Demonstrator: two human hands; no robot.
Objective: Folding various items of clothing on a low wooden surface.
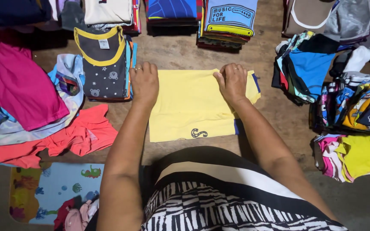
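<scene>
Head camera, looking down: a person kneels over a wooden floor (176,51) ringed with clothing. A folded pale yellow cotton garment with blue trim (193,107) lies flat directly in front of them, a small dark squiggle printed near its lower edge. The left hand (144,83) presses knuckles-down on the garment's upper left corner, fingers curled together. The right hand (233,82) pinches the upper edge right of centre, fingers bunched on the cloth.

To fold neatly, both hands should keep the top edge taut and level so the sides line up.

A dark grey star-print shirt with yellow trim (105,64) lies just left of the left hand; a coral garment (82,132) sits lower left. Folded stacks (225,21) lie beyond, and a loose pile of blue and patterned clothes (305,68) crowds the right. Bare floor remains only narrowly around the yellow piece.
</scene>
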